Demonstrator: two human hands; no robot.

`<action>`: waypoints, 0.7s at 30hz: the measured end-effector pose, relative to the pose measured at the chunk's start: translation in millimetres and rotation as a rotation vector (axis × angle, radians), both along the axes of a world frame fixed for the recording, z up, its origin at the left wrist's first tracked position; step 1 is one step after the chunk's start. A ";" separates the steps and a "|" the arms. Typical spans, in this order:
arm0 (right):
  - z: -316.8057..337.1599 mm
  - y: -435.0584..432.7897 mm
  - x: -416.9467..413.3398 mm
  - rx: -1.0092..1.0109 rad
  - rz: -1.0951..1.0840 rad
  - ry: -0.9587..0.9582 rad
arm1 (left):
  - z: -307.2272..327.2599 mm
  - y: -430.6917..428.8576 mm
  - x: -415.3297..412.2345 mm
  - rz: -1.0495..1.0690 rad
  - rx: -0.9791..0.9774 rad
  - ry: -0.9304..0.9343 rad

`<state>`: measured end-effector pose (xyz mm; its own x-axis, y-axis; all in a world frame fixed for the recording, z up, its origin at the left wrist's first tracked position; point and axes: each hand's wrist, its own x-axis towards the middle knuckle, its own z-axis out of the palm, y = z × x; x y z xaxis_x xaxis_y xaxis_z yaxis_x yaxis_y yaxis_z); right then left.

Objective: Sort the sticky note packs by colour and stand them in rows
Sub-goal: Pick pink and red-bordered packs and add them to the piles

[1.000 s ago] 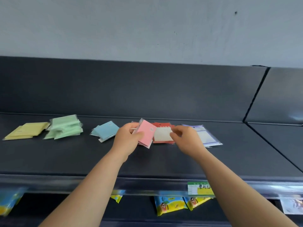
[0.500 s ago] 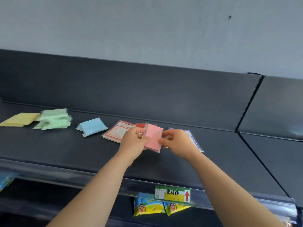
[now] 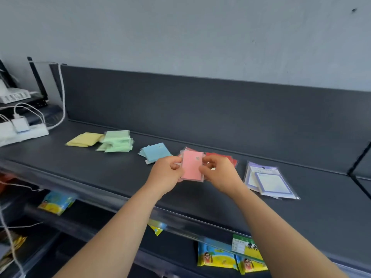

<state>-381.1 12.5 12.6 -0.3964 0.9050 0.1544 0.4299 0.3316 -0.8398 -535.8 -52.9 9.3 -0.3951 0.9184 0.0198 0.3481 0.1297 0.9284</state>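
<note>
As the two hands meet over the middle of the dark grey shelf (image 3: 301, 209), the flat pink sticky note pack in clear film (image 3: 192, 167) is up off the shelf, its broad face turned to the camera. The left hand (image 3: 164, 175) pinches its left edge and the right hand (image 3: 220, 175) pinches its right edge, so each grip is closed on that one pack.

By the look of it the pack is light and thin, stiff enough across the pad but slick in its wrapper. Pinching the two side edges seems the safest hold, with the bottom edge left free to land. Stood on that narrow edge it will probably tip unless it leans on something.

The other colours lie flat. At the far left are the pale yellow packs (image 3: 85, 139), with the heaped mint green packs (image 3: 117, 141) just beside them. The light blue packs (image 3: 155, 152) come next, then the red packs (image 3: 224, 158) partly hidden behind the hands. The larger purple-bordered packs (image 3: 269, 181) are off to the right.

As for writing, the small print on the pink pack is too small to read. Below, a green and yellow price label on the shelf rail (image 3: 248, 246) shows the Chinese characters "便利", and the rest is not readable.
</note>
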 end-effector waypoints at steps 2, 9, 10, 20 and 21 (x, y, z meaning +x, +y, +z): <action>-0.1 -0.4 -0.9 -0.009 -0.026 0.004 | 0.4 5.0 -2.4 -0.015 0.003 0.025; 2.3 1.4 47.0 -0.019 -0.204 0.023 | -1.5 31.0 37.7 -0.192 0.045 0.136; 1.5 2.1 59.2 -0.008 -0.237 0.011 | -3.4 35.9 49.1 -0.227 0.047 0.145; 0.1 30.3 209.4 -0.034 -0.528 -0.079 | -3.5 68.9 168.4 -0.491 -0.009 0.469; -1.7 34.1 222.8 -0.048 -0.537 -0.106 | -5.6 72.0 178.4 -0.499 -0.026 0.506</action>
<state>-158.2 46.6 11.0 0.1116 0.9895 0.0922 0.6110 0.0048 -0.7916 -357.4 19.1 3.7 0.1251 0.9900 0.0658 0.7595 -0.1382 0.6356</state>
